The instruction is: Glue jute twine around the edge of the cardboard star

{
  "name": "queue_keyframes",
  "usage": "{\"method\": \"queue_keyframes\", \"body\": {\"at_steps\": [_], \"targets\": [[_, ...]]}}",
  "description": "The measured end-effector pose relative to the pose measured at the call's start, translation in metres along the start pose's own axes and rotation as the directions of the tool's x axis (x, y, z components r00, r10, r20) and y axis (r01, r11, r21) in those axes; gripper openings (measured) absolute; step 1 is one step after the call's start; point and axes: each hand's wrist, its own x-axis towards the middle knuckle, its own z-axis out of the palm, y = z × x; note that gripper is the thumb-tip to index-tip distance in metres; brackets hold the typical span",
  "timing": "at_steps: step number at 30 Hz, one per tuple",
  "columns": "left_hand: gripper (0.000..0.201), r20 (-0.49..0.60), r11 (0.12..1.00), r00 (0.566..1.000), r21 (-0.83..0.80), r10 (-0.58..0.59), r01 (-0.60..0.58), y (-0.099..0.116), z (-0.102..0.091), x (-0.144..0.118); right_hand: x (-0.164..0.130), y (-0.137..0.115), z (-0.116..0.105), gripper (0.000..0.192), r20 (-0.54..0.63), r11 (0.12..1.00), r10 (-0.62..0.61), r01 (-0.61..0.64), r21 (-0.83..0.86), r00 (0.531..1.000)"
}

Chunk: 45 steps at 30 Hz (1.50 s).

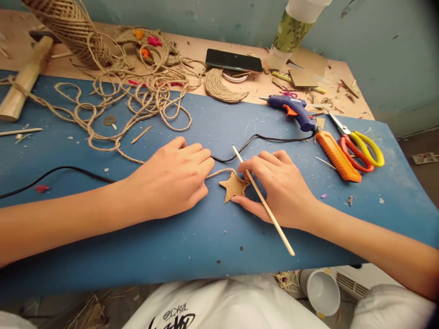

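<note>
A small cardboard star [233,186] lies flat on the blue mat, with twine along part of its right edge. My right hand [279,187] has its thumb and fingertips at the star's right side, and a thin wooden stick [270,214] is held in its fingers, slanting toward me. My left hand [181,180] is closed over the jute twine [221,172], which runs from the star's top under that hand and out to the loose coils. The left fingertips are partly hidden beneath the hand.
Tangled twine [137,98] and its spool [68,29] lie at the back left, near a wooden-handled hammer [25,80]. A phone [233,61] rests by a woven crescent [222,87]. To the right are a glue gun [295,108], an orange cutter [338,155] and scissors [360,144].
</note>
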Motion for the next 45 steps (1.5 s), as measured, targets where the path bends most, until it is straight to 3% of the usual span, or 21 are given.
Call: {"method": "queue_keyframes", "body": {"at_steps": [3, 6, 11, 14, 16, 18, 22, 27, 29, 34, 39, 45], "targets": [[0.015, -0.029, 0.996, 0.999, -0.085, -0.04, 0.037, 0.002, -0.001, 0.001, -0.001, -0.015, 0.007, 0.044, -0.095, 0.995, 0.047, -0.055, -0.084, 0.994], [0.015, -0.053, 0.97, 0.993, -0.226, -0.103, 0.088, 0.01, -0.001, 0.001, 0.001, -0.027, 0.008, 0.051, -0.119, 0.992, 0.066, -0.078, -0.1, 0.991], [0.076, -0.065, 0.96, 0.984, -0.236, -0.168, 0.149, 0.028, 0.007, -0.001, -0.005, -0.023, -0.013, 0.042, -0.168, 0.994, 0.081, -0.091, -0.053, 0.982], [0.093, -0.047, 0.97, 0.983, -0.174, -0.18, 0.169, 0.033, 0.011, -0.002, -0.024, 0.0, -0.032, 0.029, -0.149, 0.985, 0.068, -0.09, -0.146, 0.986], [0.087, -0.029, 0.971, 0.983, -0.167, -0.18, 0.173, 0.032, 0.013, -0.001, -0.043, 0.021, -0.045, 0.023, -0.103, 0.958, 0.12, -0.143, -0.249, 0.987], [0.074, -0.019, 0.967, 0.986, -0.198, -0.167, 0.16, 0.029, 0.013, 0.0, -0.062, 0.042, -0.059, 0.023, -0.047, 0.906, 0.28, -0.28, -0.318, 0.959], [0.053, -0.001, 0.944, 0.991, -0.306, -0.131, 0.124, 0.019, 0.013, -0.001, -0.08, 0.076, -0.086, 0.026, 0.102, 0.798, 0.555, -0.493, -0.346, 0.826], [0.039, -0.014, 0.896, 0.996, -0.437, -0.091, 0.075, 0.013, 0.014, -0.005, -0.042, 0.102, -0.095, 0.037, -0.04, 0.602, 0.757, -0.72, -0.345, 0.652], [0.035, -0.028, 0.876, 0.997, -0.48, -0.066, 0.045, 0.014, 0.013, -0.007, -0.015, 0.114, -0.088, 0.053, 0.006, 0.572, 0.79, -0.734, -0.366, 0.612], [0.031, -0.058, 0.855, 0.997, -0.518, -0.041, 0.004, 0.022, 0.014, -0.012, 0.039, 0.146, -0.063, 0.075, 0.12, 0.571, 0.807, -0.713, -0.407, 0.578], [0.034, -0.088, 0.864, 0.991, -0.501, -0.097, 0.04, 0.029, 0.017, -0.015, 0.052, 0.16, -0.057, 0.069, 0.085, 0.602, 0.787, -0.731, -0.32, 0.611], [0.038, -0.134, 0.911, 0.987, -0.411, -0.093, 0.03, 0.03, 0.02, -0.013, 0.048, 0.155, -0.056, 0.041, -0.018, 0.583, 0.812, -0.812, -0.037, 0.584]]}}
